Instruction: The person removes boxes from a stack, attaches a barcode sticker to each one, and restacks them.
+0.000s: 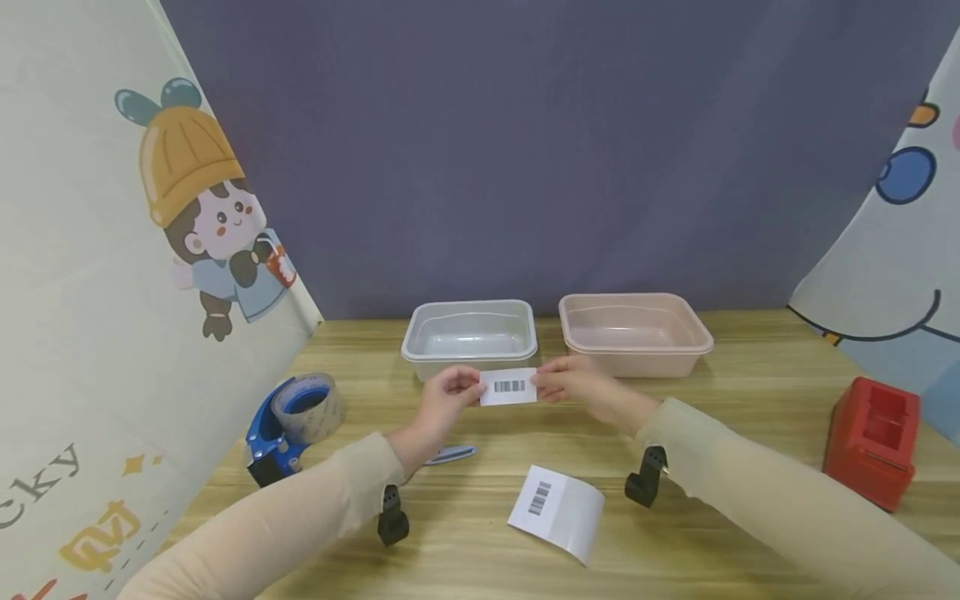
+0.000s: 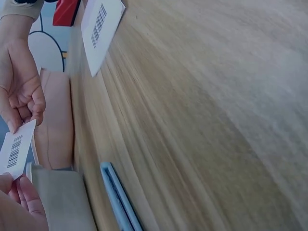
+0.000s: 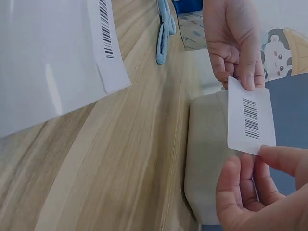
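A small white barcode label point(image 1: 508, 387) is stretched level between both hands, close in front of the two plastic bins. My left hand point(image 1: 450, 398) pinches its left end between thumb and fingers. At the opposite end, my right hand point(image 1: 581, 385) pinches it the same way, thumb on the printed face in the right wrist view. Lower on the table lies a label sheet point(image 1: 558, 512), with one printed barcode label on its left part and a bare glossy part curling up at the right.
Behind the hands stand a grey-white bin point(image 1: 470, 333) and a pink bin point(image 1: 637, 333). A blue tape dispenser point(image 1: 273, 437) with a clear roll sits at left, a red tape dispenser point(image 1: 873, 442) at right. Near my left forearm lies a slim light-blue tool point(image 1: 452, 454).
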`<action>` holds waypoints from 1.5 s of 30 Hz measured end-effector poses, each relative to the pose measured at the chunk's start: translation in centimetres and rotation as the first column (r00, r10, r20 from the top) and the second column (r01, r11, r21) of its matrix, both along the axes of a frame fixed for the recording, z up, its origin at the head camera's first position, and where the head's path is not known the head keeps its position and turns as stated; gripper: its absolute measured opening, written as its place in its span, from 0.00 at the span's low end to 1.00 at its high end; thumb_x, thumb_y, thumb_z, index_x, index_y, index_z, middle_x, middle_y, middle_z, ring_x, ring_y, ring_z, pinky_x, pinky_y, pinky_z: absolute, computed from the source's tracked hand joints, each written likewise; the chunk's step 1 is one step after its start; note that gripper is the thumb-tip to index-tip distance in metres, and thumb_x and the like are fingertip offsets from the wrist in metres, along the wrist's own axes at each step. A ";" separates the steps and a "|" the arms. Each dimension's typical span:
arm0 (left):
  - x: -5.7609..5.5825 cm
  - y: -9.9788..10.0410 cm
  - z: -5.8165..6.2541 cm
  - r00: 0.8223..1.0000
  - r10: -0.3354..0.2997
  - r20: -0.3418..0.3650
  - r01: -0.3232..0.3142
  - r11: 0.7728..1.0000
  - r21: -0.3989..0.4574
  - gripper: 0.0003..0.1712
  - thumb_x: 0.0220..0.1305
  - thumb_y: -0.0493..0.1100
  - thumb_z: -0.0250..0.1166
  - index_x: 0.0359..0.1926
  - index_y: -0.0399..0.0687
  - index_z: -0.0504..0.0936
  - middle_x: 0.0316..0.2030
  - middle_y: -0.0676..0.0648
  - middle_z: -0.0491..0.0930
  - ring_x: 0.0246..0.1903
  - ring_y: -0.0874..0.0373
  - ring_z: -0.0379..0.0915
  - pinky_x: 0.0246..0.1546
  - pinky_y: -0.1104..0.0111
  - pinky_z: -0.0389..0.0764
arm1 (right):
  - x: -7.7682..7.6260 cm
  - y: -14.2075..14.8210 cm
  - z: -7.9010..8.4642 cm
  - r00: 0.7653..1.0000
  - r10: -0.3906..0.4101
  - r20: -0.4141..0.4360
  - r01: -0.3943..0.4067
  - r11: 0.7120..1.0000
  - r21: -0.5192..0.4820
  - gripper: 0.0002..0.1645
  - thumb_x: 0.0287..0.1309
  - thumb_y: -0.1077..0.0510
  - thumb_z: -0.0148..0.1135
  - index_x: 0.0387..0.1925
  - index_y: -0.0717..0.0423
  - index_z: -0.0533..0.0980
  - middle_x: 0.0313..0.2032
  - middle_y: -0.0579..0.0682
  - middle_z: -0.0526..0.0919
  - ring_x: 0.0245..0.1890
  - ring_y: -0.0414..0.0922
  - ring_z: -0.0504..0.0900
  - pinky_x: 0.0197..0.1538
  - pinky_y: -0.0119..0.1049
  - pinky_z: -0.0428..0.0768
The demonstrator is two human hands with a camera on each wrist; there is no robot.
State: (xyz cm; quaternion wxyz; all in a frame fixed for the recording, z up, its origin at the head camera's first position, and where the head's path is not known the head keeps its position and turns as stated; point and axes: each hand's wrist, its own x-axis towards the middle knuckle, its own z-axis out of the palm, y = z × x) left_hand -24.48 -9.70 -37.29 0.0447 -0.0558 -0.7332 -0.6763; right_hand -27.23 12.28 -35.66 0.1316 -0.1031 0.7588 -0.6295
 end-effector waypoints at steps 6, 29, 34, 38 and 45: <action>-0.4 -1.0 -0.5 0.999 0.029 0.027 -0.029 1.000 -0.010 0.11 0.60 0.27 0.63 0.44 0.28 0.77 0.33 0.43 0.82 0.31 0.64 0.75 0.37 0.72 0.84 | -0.4 -1.5 -0.2 0.995 -0.035 0.097 0.033 0.999 0.019 0.17 0.60 0.65 0.62 0.46 0.76 0.74 0.28 0.51 0.84 0.28 0.40 0.82 0.42 0.36 0.86; -3.1 -3.9 -1.5 0.954 0.240 0.181 -0.227 0.970 -0.088 0.09 0.57 0.32 0.68 0.39 0.36 0.79 0.31 0.47 0.81 0.28 0.62 0.76 0.48 0.59 0.83 | -2.7 -6.8 -1.8 0.956 -0.224 0.188 0.228 0.974 0.002 0.16 0.55 0.65 0.67 0.43 0.72 0.78 0.23 0.50 0.82 0.22 0.40 0.80 0.33 0.31 0.85; -3.7 -3.9 -1.7 0.943 0.256 0.212 -0.248 0.967 -0.065 0.10 0.56 0.32 0.68 0.40 0.35 0.80 0.29 0.49 0.80 0.27 0.62 0.76 0.47 0.61 0.84 | -3.2 -7.4 -2.3 0.929 -0.300 0.215 0.315 0.948 -0.038 0.13 0.53 0.65 0.69 0.38 0.72 0.78 0.17 0.50 0.80 0.16 0.38 0.78 0.25 0.28 0.83; -4.0 -3.7 -1.8 0.939 0.270 0.212 -0.270 0.962 -0.029 0.10 0.56 0.30 0.68 0.39 0.33 0.80 0.27 0.50 0.80 0.27 0.62 0.76 0.45 0.63 0.85 | -3.4 -7.8 -2.8 0.916 -0.337 0.216 0.357 0.932 -0.061 0.12 0.53 0.65 0.69 0.36 0.71 0.79 0.16 0.49 0.79 0.14 0.37 0.76 0.21 0.25 0.81; -4.4 -3.7 -1.9 0.934 0.282 0.219 -0.285 0.958 -0.018 0.10 0.55 0.30 0.68 0.39 0.32 0.80 0.27 0.49 0.80 0.26 0.63 0.75 0.42 0.67 0.85 | -3.4 -8.2 -3.1 0.898 -0.388 0.208 0.416 0.903 -0.110 0.10 0.52 0.62 0.71 0.26 0.66 0.79 0.14 0.48 0.78 0.12 0.37 0.75 0.19 0.27 0.81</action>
